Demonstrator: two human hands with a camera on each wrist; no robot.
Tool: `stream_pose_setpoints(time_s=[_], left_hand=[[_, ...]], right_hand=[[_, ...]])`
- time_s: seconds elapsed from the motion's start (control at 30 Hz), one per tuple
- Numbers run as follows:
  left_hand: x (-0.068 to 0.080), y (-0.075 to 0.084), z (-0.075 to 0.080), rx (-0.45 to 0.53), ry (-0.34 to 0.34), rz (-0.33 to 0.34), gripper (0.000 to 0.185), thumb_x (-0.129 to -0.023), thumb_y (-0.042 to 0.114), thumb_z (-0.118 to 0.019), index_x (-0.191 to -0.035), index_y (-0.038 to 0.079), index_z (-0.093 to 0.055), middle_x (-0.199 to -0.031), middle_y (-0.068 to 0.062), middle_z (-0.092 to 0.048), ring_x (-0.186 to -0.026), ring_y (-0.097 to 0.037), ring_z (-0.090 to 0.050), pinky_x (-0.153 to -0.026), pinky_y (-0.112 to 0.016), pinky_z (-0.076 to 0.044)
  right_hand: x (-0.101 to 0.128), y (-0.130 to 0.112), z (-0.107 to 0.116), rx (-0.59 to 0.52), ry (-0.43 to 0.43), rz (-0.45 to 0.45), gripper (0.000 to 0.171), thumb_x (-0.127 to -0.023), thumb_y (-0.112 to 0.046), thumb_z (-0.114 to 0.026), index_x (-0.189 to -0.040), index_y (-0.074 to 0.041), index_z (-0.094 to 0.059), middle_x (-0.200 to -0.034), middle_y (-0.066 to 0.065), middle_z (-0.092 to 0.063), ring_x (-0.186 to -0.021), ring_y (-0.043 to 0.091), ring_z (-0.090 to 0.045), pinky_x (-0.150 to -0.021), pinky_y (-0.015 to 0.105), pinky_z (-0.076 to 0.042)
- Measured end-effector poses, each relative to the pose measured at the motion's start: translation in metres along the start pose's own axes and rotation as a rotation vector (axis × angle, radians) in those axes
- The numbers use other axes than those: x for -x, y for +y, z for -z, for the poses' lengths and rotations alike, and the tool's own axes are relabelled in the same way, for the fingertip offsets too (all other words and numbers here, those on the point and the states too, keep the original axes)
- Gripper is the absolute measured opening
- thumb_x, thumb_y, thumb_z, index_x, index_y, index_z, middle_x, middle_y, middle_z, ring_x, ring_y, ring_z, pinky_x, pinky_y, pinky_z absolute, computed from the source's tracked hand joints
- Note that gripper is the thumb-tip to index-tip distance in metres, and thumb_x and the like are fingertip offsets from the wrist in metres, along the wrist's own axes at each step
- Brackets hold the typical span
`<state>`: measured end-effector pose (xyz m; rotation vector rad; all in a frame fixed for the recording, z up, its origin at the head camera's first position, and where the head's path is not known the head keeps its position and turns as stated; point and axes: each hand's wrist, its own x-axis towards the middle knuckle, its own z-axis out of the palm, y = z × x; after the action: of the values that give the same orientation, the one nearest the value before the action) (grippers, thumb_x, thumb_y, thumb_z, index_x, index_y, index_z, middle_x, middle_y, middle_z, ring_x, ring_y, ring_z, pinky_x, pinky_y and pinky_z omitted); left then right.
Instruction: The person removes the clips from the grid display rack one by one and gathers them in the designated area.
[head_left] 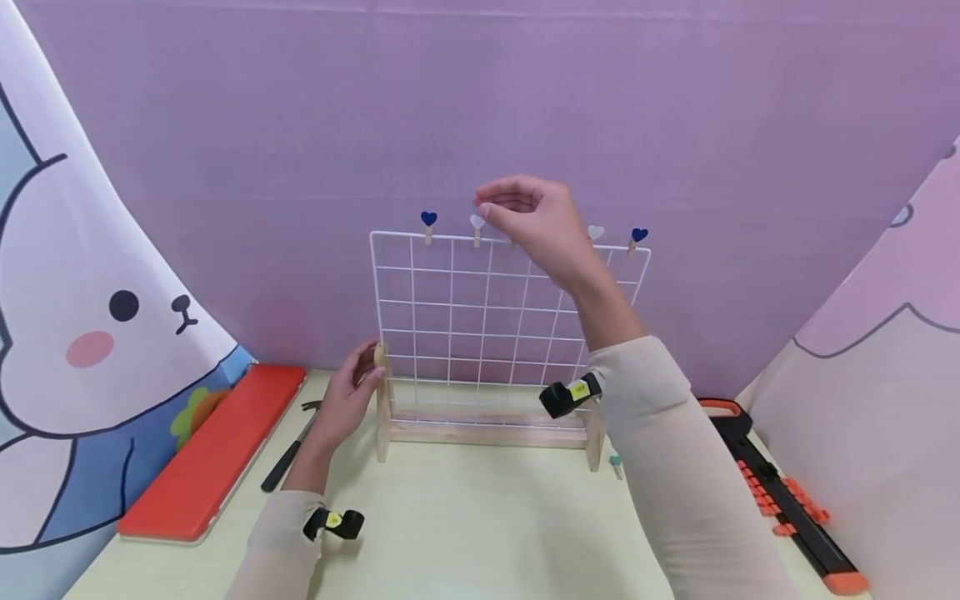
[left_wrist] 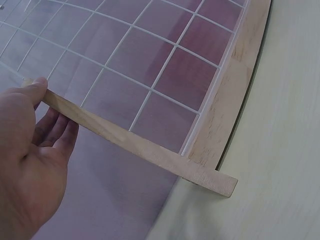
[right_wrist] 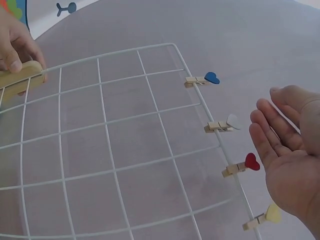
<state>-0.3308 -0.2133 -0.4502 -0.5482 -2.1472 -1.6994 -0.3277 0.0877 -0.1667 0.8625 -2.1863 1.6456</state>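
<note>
Two hands: left hand [head_left: 347, 398] grips wooden post [head_left: 382, 400]; right hand [head_left: 534, 218], empty, loosely open, hovers beside heart pegs [right_wrist: 216, 126].

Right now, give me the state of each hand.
Left hand: grips the top of the wooden post of the grid rack.
Right hand: open, holding nothing, beside the heart clips.
</note>
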Motion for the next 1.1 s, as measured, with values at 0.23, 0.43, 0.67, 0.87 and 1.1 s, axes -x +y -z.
stream_pose_setpoints(time_s=[0.23,0.43,0.67,0.87,1.1], left_hand=[[0.001,-0.001,0.001,0.008,0.011,0.000,0.054,-0.107,0.012,-0.055,-0.157,0.007,-0.038,-0.148,-0.025,-0.050,-0.124,0.000,-0.052,-0.102,-0.005,-0.046],[0.000,0.000,-0.002,0.025,-0.001,-0.003,0.054,-0.106,0.011,-0.056,-0.157,0.007,-0.038,-0.149,-0.026,-0.050,-0.124,-0.001,-0.052,-0.101,-0.006,-0.048],[-0.001,0.001,-0.004,0.023,0.002,-0.001,0.053,-0.106,0.010,-0.057,-0.156,0.007,-0.039,-0.149,-0.026,-0.051,-0.124,0.000,-0.053,-0.101,-0.006,-0.048],[-0.002,0.000,-0.004,0.030,0.003,0.002,0.054,-0.106,0.009,-0.056,-0.157,0.006,-0.038,-0.149,-0.026,-0.050,-0.124,0.000,-0.053,-0.101,-0.007,-0.048],[-0.001,0.000,-0.003,0.015,0.002,0.003,0.054,-0.106,0.011,-0.057,-0.157,0.008,-0.039,-0.149,-0.025,-0.051,-0.124,-0.001,-0.053,-0.102,-0.006,-0.047]], right_hand=[[-0.012,-0.004,-0.013,-0.027,-0.017,0.002,0.022,-0.096,-0.008,-0.071,-0.117,-0.002,-0.073,-0.114,0.011,-0.075,-0.106,0.022,-0.071,-0.092,0.024,-0.058],[-0.021,-0.002,-0.021,-0.040,-0.007,0.006,0.023,-0.095,-0.007,-0.072,-0.117,0.000,-0.074,-0.117,0.019,-0.074,-0.103,0.019,-0.071,-0.090,0.024,-0.058],[-0.028,0.000,-0.030,-0.057,-0.016,-0.004,0.024,-0.095,-0.005,-0.072,-0.117,0.003,-0.073,-0.117,0.022,-0.073,-0.103,0.021,-0.071,-0.089,0.022,-0.058],[-0.031,0.001,-0.036,-0.009,-0.048,-0.012,0.021,-0.096,-0.006,-0.072,-0.116,0.000,-0.074,-0.119,0.023,-0.073,-0.105,0.024,-0.071,-0.087,0.023,-0.058],[-0.035,0.003,-0.038,0.029,-0.072,-0.036,0.019,-0.096,-0.007,-0.072,-0.114,-0.001,-0.074,-0.117,0.021,-0.074,-0.104,0.023,-0.071,-0.091,0.026,-0.059]])
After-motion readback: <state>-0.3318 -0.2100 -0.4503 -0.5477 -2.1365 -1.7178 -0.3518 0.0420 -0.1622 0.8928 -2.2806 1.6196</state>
